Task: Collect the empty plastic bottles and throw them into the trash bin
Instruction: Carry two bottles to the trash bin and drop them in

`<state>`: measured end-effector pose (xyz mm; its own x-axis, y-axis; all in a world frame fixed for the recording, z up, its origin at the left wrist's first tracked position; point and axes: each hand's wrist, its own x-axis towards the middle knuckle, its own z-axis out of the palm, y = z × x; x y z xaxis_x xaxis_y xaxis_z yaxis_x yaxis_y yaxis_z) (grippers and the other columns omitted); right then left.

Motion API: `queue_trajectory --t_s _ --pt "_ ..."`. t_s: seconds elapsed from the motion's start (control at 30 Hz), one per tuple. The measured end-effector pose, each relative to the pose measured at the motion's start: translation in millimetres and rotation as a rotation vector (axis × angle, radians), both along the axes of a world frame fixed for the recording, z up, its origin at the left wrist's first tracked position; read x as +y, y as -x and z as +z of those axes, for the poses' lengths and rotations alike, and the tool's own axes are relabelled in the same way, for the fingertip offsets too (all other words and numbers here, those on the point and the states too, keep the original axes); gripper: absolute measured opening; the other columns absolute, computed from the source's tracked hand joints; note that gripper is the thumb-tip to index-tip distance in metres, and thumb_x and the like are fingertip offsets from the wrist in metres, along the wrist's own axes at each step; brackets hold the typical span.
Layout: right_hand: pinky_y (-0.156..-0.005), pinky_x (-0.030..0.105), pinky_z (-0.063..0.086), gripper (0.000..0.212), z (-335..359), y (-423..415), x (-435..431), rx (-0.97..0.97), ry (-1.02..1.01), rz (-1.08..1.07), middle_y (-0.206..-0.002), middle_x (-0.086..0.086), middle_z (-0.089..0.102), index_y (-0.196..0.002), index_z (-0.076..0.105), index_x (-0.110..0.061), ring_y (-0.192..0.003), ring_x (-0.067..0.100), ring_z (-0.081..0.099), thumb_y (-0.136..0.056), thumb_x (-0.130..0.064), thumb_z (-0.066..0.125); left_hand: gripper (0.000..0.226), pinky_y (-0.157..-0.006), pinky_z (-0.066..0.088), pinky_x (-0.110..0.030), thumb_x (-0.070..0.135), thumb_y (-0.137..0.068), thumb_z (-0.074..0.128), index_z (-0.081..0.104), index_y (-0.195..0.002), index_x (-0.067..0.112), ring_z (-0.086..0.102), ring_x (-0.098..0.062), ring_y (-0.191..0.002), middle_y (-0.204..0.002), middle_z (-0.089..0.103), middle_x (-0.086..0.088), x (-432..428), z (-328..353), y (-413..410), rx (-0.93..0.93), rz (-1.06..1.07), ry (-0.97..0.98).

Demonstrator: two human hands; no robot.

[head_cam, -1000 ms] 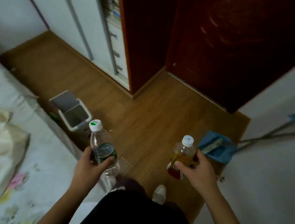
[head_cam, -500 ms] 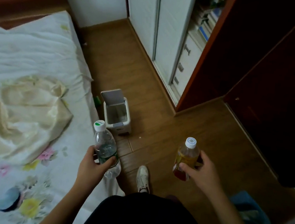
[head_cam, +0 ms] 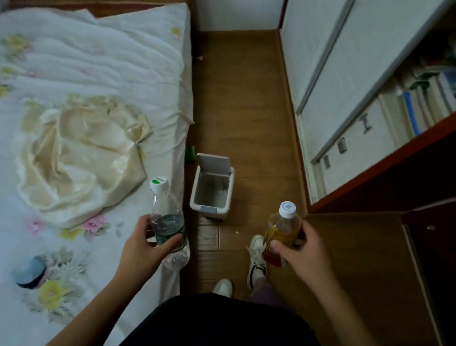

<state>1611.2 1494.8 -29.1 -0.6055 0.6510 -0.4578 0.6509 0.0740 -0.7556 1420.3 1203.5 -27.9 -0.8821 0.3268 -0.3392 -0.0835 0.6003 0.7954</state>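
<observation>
My left hand [head_cam: 147,244] grips a clear plastic bottle [head_cam: 166,217] with a white cap and a green label, held upright over the bed's edge. My right hand [head_cam: 301,252] holds a yellowish bottle [head_cam: 281,230] with a white cap and a red label at its base, also upright. A small white trash bin [head_cam: 210,209] stands on the wooden floor just ahead, between the two bottles, with its lid flipped up and its inside showing.
A bed [head_cam: 62,74] with a floral sheet and a crumpled cream cloth [head_cam: 81,156] fills the left. A small round blue object [head_cam: 29,271] lies on it. White wardrobe doors [head_cam: 332,71] and drawers line the right. A green item [head_cam: 189,153] lies by the bin. My feet stand behind the bin.
My view has swung left, away from the dark door toward the bed. The bin now lies straight ahead and closer. Both hands still hold their bottles the same way.
</observation>
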Motion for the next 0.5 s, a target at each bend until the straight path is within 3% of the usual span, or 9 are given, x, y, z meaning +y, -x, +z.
queue_trajectory --t_s 0.17,0.3,0.5 --pt "-0.087 0.027 0.050 0.061 -10 81 42 0.014 0.028 0.219 -0.110 -0.021 0.062 -0.115 0.058 -0.037 -0.100 -0.006 0.058 -0.062 -0.047 0.088 0.053 -0.076 0.058 -0.029 0.045 -0.070 0.086 0.056 -0.113 0.034 0.070 -0.005 -0.097 -0.108 0.071 0.014 9 3 18 0.011 0.191 0.071" --pt "-0.082 0.025 0.047 0.071 -19 155 69 -0.011 0.066 0.443 -0.122 -0.016 0.061 -0.128 0.056 -0.036 -0.109 0.006 0.058 -0.065 -0.052 0.085 0.053 -0.068 0.053 -0.019 0.047 -0.071 0.085 0.056 -0.114 0.037 0.072 -0.008 -0.092 -0.110 0.070 0.015 23 2 35 0.038 0.242 0.131" --pt "-0.089 0.032 0.046 0.079 -41 238 72 -0.060 0.094 0.634 -0.125 -0.022 0.057 -0.130 0.047 -0.046 -0.114 0.006 0.055 -0.060 -0.062 0.080 0.062 -0.077 0.055 -0.024 0.052 -0.068 0.080 0.055 -0.122 0.034 0.063 0.006 -0.102 -0.116 0.067 0.015 32 -13 61 0.023 0.293 0.143"
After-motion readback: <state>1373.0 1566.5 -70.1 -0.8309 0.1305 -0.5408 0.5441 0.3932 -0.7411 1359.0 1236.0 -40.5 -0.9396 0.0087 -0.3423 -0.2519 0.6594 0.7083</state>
